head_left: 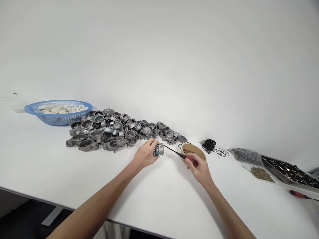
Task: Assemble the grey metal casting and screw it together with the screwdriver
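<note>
My left hand (146, 153) is closed around a grey cast metal part (160, 150) with a round end, held above the table in front of the heap. A screwdriver (183, 155) with a red and black handle is gripped in my right hand (200, 170). Its thin dark shaft points left, and the tip reaches the metal part or comes very near it; contact is too small to make out. Just behind my right hand stands a tan round bowl (199, 152) with small brass-coloured pieces in it. My fingers hide part of the bowl's front.
A heap of similar metal parts (112, 129) spreads along the wall. Left of it stands a blue basket (59, 120) of white pieces. To the right lie black rubber rings (208, 145), a pile of brass screws (262, 174), a metal tray (276, 171) and another screwdriver (299, 194).
</note>
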Motion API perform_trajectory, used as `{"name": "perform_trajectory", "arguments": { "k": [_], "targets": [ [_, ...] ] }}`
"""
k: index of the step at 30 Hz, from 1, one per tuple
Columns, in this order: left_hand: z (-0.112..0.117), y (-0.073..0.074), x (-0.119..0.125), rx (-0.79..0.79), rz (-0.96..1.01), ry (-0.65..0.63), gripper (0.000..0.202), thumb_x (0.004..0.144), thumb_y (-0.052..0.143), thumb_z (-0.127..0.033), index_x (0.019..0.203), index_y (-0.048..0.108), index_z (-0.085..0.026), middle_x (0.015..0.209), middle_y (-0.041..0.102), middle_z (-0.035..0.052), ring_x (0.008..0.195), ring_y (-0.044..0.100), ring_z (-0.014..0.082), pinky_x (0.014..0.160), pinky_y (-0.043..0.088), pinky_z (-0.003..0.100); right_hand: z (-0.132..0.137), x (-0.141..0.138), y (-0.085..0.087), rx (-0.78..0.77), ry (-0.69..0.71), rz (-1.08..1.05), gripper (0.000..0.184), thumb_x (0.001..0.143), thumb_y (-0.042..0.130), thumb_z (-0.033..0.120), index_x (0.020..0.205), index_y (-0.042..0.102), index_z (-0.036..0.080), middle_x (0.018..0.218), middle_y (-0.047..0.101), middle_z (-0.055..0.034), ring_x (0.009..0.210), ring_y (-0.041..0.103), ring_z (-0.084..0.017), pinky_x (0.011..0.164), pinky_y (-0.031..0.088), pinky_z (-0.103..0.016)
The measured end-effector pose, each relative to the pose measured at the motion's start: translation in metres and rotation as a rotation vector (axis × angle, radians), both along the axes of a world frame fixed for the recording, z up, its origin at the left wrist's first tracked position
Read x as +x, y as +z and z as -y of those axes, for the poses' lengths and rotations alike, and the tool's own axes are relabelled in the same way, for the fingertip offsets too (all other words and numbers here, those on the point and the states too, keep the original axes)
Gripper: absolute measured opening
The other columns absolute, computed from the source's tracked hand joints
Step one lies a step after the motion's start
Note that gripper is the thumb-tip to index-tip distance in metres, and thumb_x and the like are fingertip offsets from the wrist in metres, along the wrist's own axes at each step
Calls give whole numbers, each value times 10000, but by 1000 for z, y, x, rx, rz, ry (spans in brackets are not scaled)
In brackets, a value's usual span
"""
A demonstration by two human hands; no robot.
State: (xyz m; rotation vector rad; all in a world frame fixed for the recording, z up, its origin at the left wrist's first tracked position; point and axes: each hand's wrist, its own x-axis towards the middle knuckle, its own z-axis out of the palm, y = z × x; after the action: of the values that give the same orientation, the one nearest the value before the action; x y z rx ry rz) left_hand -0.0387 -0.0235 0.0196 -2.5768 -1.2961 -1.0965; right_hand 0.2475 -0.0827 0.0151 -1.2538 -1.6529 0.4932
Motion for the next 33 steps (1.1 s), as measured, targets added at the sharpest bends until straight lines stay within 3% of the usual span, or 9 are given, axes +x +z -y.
{"name": "perform_trajectory", "arguments": {
  "k": [6,10,14,17,20,24,29,31,33],
  "targets": [
    [3,3,1,24,92,38,431,766,744,-263,1130,514,-237,1140,583,53,892,644,231,703,515,324,-6,-10,-20,46,-79,350,205,927,537,371,993,664,224,933,753,-59,839,713,-237,779,567,-356],
    [11,0,13,29,116,-61,418,789,729,-278,1143,508,-239,1141,572,57,880,643,217,705,527,314,-13,-18,-28,56,-176,620,191,918,526,309,1018,674,242,963,743,-43,876,697,-239,745,527,-330],
    [20,-5,26,19,141,-133,416,797,719,-291,1153,508,-251,1122,567,45,848,648,202,699,545,309,-16,-25,-30,50,-202,722,222,925,524,278,1065,691,239,986,733,-59,901,697,-237,726,528,-312],
    [26,-6,33,19,213,-131,427,793,721,-286,1162,507,-259,1155,539,52,891,656,204,700,560,301,-11,-30,-26,182,-194,598,302,943,481,241,1177,672,233,1250,650,-119,1056,664,-265,809,547,-355],
    [33,-5,41,16,338,-84,424,794,723,-287,1159,508,-265,1174,503,57,908,655,199,689,569,292,1,-41,-17,281,-30,253,447,950,505,273,1396,522,269,1473,462,-133,1185,603,-280,860,563,-379],
    [46,-9,55,-35,447,-116,447,792,722,-254,1180,500,-267,1152,473,54,845,644,169,675,574,289,14,-65,-13,129,274,-214,846,872,668,394,1565,190,314,1510,394,-138,1199,601,-288,901,571,-408],
    [59,-15,70,-24,377,-255,541,785,638,-113,1271,458,-266,1377,376,121,1035,632,227,726,592,329,11,-71,-7,166,45,-286,858,729,811,342,1466,378,261,1266,592,-117,1143,622,-293,984,522,-461],
    [61,-12,69,-19,330,-284,623,797,669,-163,1351,403,-263,1502,288,149,1199,566,289,820,588,388,3,-53,4,258,-41,-262,917,665,849,344,1450,385,247,1230,617,-120,1115,633,-301,956,536,-464],
    [60,-7,64,-66,275,-303,607,827,671,-228,1371,404,-262,1498,355,140,1234,545,296,879,568,410,-7,-19,19,337,-164,-209,945,644,855,375,1446,378,229,1223,627,-123,1093,642,-299,941,541,-457]
  ]
}}
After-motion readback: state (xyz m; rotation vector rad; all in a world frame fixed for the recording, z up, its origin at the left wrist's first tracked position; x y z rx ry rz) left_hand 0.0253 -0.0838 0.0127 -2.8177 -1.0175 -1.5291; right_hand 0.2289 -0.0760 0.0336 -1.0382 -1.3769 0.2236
